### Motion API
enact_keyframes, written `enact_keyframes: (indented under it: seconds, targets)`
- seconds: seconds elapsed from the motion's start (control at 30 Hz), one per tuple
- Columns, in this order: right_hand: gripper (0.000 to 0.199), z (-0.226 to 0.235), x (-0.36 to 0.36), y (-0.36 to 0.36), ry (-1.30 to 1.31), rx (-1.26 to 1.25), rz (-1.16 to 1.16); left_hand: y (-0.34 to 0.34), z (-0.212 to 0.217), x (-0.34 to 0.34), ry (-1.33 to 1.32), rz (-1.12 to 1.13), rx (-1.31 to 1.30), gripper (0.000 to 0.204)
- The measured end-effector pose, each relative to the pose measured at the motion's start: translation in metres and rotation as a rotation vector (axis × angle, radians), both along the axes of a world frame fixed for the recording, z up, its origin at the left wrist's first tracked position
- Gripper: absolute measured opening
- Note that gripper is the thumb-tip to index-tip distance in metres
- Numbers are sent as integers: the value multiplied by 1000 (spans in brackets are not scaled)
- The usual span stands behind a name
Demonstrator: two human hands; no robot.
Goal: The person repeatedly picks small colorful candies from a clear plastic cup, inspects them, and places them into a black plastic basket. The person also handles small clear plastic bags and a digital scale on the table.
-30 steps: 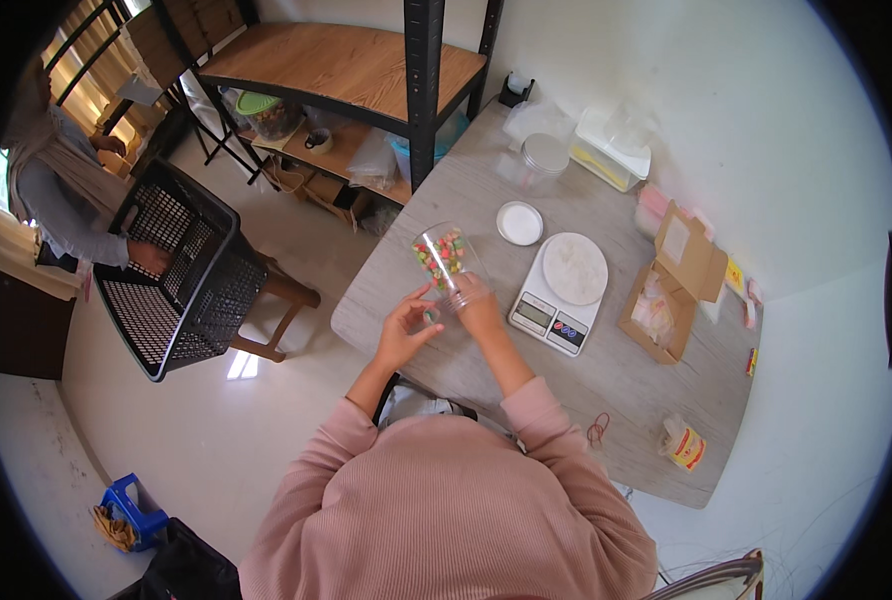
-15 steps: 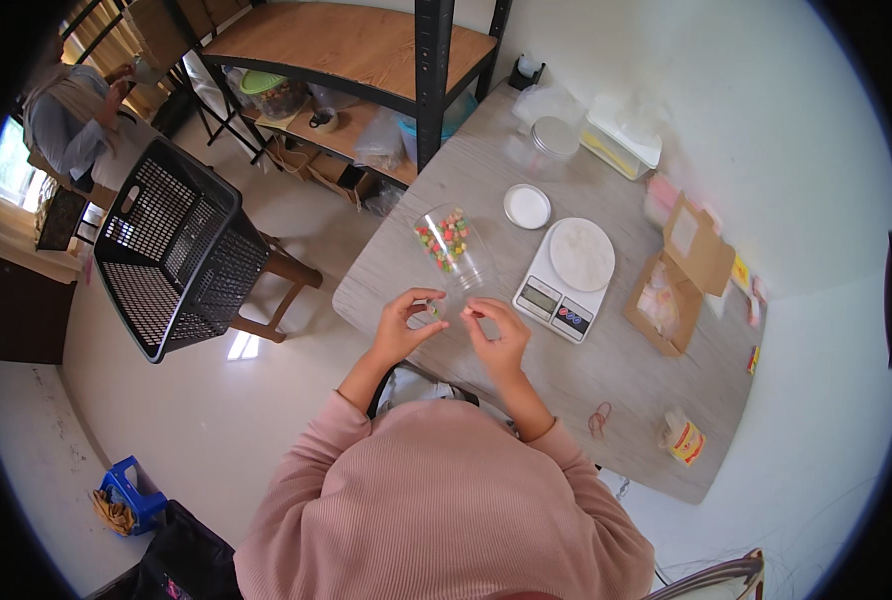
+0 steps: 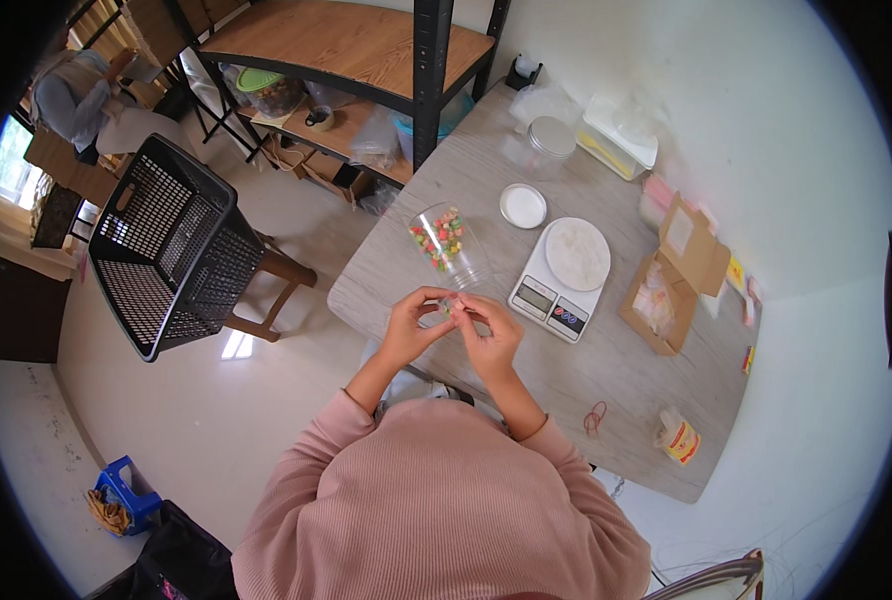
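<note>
A clear plastic bag [image 3: 448, 243] with small colourful sweets in it lies on the grey table [image 3: 486, 180], just beyond my fingers. My left hand [image 3: 413, 322] and my right hand [image 3: 490, 332] meet at the table's near edge. Their fingertips pinch a small colourful piece [image 3: 453, 303] between them, right at the bag's near end. Whether the piece is part of the bag I cannot tell. A white kitchen scale [image 3: 563, 273] stands just right of my hands.
A white lid [image 3: 522, 205], a lidded clear jar [image 3: 544, 140], an open cardboard box [image 3: 666, 285], a red rubber band [image 3: 594, 418] and a small yellow packet [image 3: 678, 437] are on the table. A black mesh basket [image 3: 171, 255] rests on a wooden stool; shelves stand behind.
A second ago both hands held the bag up. It then lay on the table with my hands apart; now the hands have come together near its end.
</note>
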State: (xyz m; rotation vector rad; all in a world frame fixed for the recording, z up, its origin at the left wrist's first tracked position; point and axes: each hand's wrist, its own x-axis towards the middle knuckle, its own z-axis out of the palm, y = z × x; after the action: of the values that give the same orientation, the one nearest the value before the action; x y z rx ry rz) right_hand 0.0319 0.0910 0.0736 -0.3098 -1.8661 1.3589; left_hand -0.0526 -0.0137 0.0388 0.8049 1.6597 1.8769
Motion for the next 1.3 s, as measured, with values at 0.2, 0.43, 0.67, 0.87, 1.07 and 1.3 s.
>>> enact_keyframes:
  seconds: [0.2,0.43,0.67,0.87,1.07,1.3]
  targets:
    - [21,7,-1,5,-3,311,-27,4,-1,0,13,-38,13,36]
    - [22,8,3,10,-34,311,31,3,0,0,13,-48,7,37]
    - [24,7,7,20,-155,430,114,3,0,0,8,-59,6,40]
    - [26,11,13,22,-195,500,138,4,1,0,39,-50,19,41]
    - [22,6,15,22,-212,568,211,-2,-7,0,40,-13,-2,39]
    - [16,-49,9,30,-442,93,57,-26,-26,-9,-24,94,-31,38]
